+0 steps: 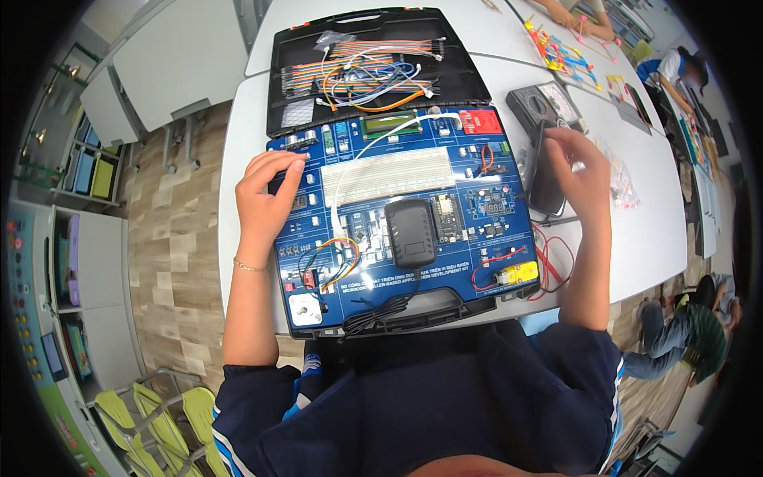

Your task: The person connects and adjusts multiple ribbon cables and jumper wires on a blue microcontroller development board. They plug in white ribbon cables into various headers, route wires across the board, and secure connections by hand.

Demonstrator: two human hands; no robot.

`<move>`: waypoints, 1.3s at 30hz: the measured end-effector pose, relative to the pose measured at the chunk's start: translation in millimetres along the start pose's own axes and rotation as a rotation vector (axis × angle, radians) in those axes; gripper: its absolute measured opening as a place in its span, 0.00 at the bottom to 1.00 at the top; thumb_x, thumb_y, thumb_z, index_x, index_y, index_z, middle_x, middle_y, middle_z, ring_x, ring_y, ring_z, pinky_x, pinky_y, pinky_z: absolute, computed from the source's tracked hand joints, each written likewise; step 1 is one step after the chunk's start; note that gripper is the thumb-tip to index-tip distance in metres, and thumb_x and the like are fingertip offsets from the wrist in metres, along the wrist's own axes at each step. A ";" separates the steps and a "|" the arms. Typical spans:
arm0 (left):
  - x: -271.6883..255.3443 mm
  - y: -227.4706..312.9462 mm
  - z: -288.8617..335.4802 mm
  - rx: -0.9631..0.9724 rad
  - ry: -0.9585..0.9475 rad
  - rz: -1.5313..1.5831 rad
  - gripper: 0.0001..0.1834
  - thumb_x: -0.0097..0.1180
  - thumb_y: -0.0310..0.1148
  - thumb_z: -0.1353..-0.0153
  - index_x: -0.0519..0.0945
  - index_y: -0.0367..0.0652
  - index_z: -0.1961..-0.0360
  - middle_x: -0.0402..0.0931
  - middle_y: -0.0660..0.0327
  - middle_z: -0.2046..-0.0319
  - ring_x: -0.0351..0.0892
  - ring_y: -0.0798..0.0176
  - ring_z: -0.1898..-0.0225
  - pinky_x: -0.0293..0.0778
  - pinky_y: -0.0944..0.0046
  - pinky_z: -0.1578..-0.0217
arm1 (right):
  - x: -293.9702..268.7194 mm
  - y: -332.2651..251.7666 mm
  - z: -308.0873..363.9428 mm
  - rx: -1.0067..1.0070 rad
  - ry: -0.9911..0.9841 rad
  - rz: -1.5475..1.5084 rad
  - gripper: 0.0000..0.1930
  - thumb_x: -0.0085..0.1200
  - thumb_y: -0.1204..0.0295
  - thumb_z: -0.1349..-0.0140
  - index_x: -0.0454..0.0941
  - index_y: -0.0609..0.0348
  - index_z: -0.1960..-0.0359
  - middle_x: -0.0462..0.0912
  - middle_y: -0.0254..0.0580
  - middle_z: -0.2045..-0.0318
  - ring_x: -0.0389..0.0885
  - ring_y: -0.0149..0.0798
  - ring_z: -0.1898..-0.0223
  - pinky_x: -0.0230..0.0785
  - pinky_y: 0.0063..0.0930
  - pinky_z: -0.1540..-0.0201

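Observation:
My left hand [270, 191] is over the left edge of a blue electronics trainer board [373, 298]. Its thumb and index finger are pinched together beside a round-eyed sensor module [300, 141]; what they hold, if anything, is too small to name. To the right of the board, my right hand [584, 171] has thumb and finger closed at the upper end of a dark smartphone [545, 187]. A white breadboard [389, 173] spans the board's middle, with a white cable [362, 155] arching over it. Below lies a black power adapter [410, 230].
The case lid [278, 87] lies open behind the board, full of ribbon jumper wires [358, 71]. A multimeter [548, 103] stands near the phone, with red leads [548, 254] lower down. Another person's hands [572, 14] are by colourful stick models [560, 56]. Green chairs [163, 421] stand at lower left.

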State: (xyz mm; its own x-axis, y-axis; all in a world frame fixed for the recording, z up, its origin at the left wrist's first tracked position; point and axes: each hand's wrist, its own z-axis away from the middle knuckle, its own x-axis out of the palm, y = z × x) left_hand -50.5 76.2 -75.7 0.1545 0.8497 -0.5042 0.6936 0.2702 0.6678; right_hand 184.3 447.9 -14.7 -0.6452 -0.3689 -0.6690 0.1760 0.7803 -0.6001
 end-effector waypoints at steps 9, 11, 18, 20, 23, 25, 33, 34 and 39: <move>-1.8 -13.9 1.3 -0.199 -0.009 0.150 0.07 0.65 0.29 0.34 0.89 0.36 0.59 0.86 0.57 0.58 0.81 0.64 0.54 0.73 0.65 0.47 | -25.8 -25.1 15.9 -0.059 -0.200 0.090 0.07 0.66 0.76 0.40 0.86 0.60 0.61 0.86 0.36 0.69 0.82 0.30 0.68 0.72 0.25 0.64; -2.7 -12.7 1.3 -0.212 -0.020 0.137 0.08 0.64 0.30 0.33 0.89 0.37 0.59 0.86 0.58 0.58 0.81 0.63 0.53 0.73 0.65 0.47 | -52.8 -13.6 43.8 0.038 -0.377 0.020 0.10 0.69 0.76 0.44 0.85 0.59 0.61 0.85 0.35 0.68 0.81 0.30 0.68 0.71 0.25 0.64; -1.5 -20.1 0.5 -0.160 -0.049 0.087 0.07 0.65 0.30 0.33 0.89 0.38 0.59 0.86 0.60 0.58 0.80 0.63 0.52 0.72 0.64 0.46 | -62.7 -14.2 119.7 0.389 -0.494 0.028 0.42 0.77 0.75 0.61 0.76 0.50 0.37 0.82 0.39 0.60 0.80 0.41 0.58 0.75 0.32 0.55; -1.6 -23.9 1.3 -0.160 -0.050 0.098 0.08 0.65 0.30 0.33 0.89 0.38 0.58 0.86 0.59 0.57 0.80 0.64 0.51 0.72 0.65 0.46 | -57.7 -5.4 124.1 0.391 -0.501 0.106 0.40 0.71 0.76 0.55 0.73 0.51 0.35 0.80 0.37 0.64 0.78 0.36 0.64 0.74 0.28 0.61; -1.4 -23.4 1.8 -0.194 -0.048 0.120 0.08 0.65 0.31 0.33 0.89 0.39 0.57 0.86 0.59 0.56 0.80 0.65 0.51 0.72 0.65 0.46 | -47.1 0.5 115.8 0.414 -0.464 0.209 0.25 0.66 0.75 0.46 0.78 0.55 0.44 0.79 0.39 0.76 0.79 0.38 0.71 0.75 0.30 0.61; -1.0 -21.8 1.1 -0.206 -0.045 0.125 0.09 0.65 0.31 0.33 0.89 0.39 0.57 0.86 0.59 0.56 0.80 0.65 0.51 0.72 0.66 0.47 | -39.1 6.0 122.0 0.280 -0.356 0.250 0.20 0.66 0.75 0.44 0.79 0.56 0.48 0.81 0.39 0.75 0.82 0.40 0.71 0.76 0.32 0.62; -3.7 -23.5 1.2 -0.189 -0.075 0.124 0.10 0.65 0.32 0.33 0.89 0.38 0.56 0.86 0.59 0.55 0.80 0.64 0.50 0.71 0.65 0.44 | -42.0 18.7 114.7 0.343 -0.251 0.270 0.12 0.62 0.80 0.41 0.80 0.61 0.55 0.87 0.45 0.67 0.87 0.43 0.66 0.80 0.33 0.60; -4.1 -22.9 1.0 -0.183 -0.078 0.122 0.10 0.65 0.32 0.33 0.89 0.38 0.56 0.86 0.59 0.55 0.80 0.64 0.49 0.71 0.65 0.44 | -43.1 24.7 114.5 0.316 -0.234 0.273 0.12 0.62 0.80 0.41 0.80 0.61 0.55 0.87 0.44 0.67 0.87 0.43 0.65 0.80 0.33 0.59; -2.9 -22.5 0.6 -0.197 -0.075 0.137 0.10 0.65 0.32 0.33 0.89 0.38 0.56 0.86 0.59 0.55 0.80 0.64 0.49 0.70 0.64 0.43 | -40.3 48.4 105.1 0.194 -0.165 0.189 0.17 0.60 0.84 0.41 0.81 0.61 0.49 0.86 0.44 0.64 0.86 0.40 0.62 0.81 0.33 0.56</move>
State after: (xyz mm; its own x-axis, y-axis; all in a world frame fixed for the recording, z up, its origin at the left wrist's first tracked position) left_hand -66.1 67.4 -89.6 0.2948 0.8504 -0.4358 0.5132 0.2438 0.8229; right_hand 297.0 447.5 -62.8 -0.4611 -0.3158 -0.8292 0.4302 0.7378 -0.5202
